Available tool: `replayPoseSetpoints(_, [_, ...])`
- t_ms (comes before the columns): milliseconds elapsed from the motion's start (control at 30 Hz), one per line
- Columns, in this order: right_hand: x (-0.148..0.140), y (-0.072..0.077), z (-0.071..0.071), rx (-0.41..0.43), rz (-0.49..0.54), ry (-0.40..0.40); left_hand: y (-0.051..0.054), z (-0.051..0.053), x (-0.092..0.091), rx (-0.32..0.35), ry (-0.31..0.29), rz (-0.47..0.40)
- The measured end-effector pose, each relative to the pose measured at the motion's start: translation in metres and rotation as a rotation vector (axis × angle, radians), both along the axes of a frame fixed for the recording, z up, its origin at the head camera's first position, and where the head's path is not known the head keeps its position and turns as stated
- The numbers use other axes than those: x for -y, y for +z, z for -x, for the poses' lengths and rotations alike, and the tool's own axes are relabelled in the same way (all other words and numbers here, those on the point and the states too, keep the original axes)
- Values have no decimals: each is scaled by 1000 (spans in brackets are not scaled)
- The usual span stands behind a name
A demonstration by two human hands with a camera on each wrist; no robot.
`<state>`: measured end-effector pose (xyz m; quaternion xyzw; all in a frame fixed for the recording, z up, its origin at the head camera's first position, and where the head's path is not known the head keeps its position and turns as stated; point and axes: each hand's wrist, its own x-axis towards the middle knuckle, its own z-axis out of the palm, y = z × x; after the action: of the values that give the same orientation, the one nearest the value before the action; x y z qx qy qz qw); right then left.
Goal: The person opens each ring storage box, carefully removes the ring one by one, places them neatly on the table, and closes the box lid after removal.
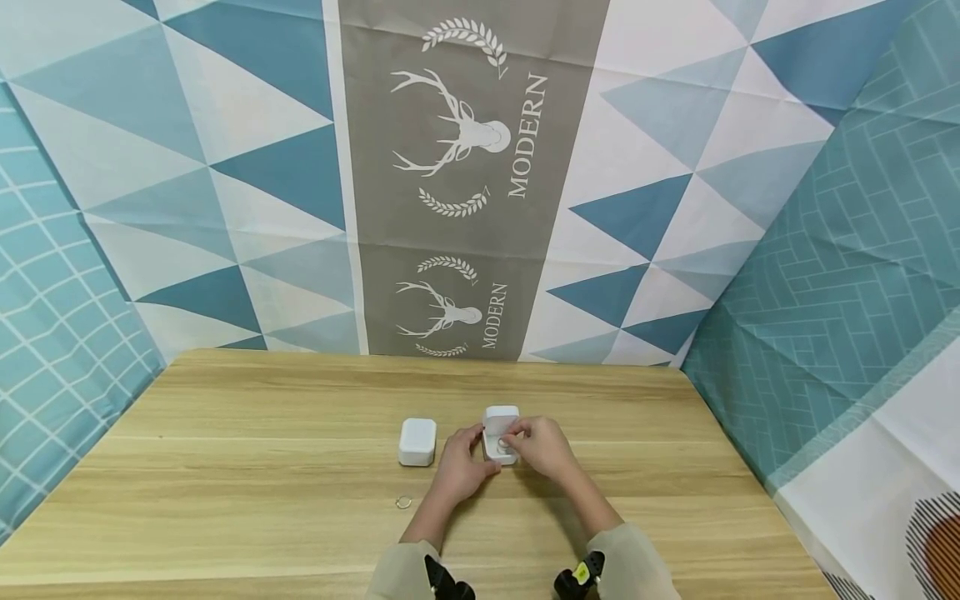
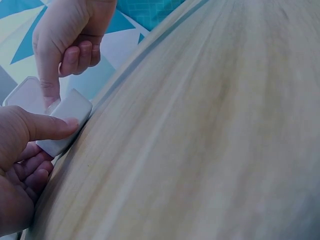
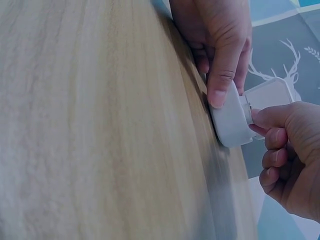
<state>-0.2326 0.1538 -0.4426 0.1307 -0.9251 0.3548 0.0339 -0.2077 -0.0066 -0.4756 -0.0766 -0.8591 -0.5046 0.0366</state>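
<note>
A small white ring box [image 1: 499,420] stands on the table with its lid raised. My left hand [image 1: 457,470] grips its base, thumb along the front and fingers behind, as the left wrist view shows on the box [image 2: 75,106]. From the right, my right hand [image 1: 547,448] reaches into the box, thumb and forefinger pinching a small ring [image 3: 250,106] at the insert; the fingertips partly hide it. The other right fingers curl into the palm. Left of the hands sits a second white box [image 1: 417,442], lid down. Another thin ring [image 1: 403,502] lies nearer me on the table.
The wooden table [image 1: 262,483] has its far edge against a patterned cloth backdrop [image 1: 465,167]. Cloths also hang at both sides. A wrist camera [image 1: 447,583] is strapped at my left sleeve, another [image 1: 579,577] at my right.
</note>
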Motion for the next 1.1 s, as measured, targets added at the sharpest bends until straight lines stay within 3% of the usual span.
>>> replayPoseSetpoints(467, [-4, 4, -1, 6, 14, -8, 1, 1, 0, 18, 6, 10])
replayPoseSetpoints(1100, [-6, 9, -5, 1, 27, 44, 1, 0, -1, 26, 5, -21])
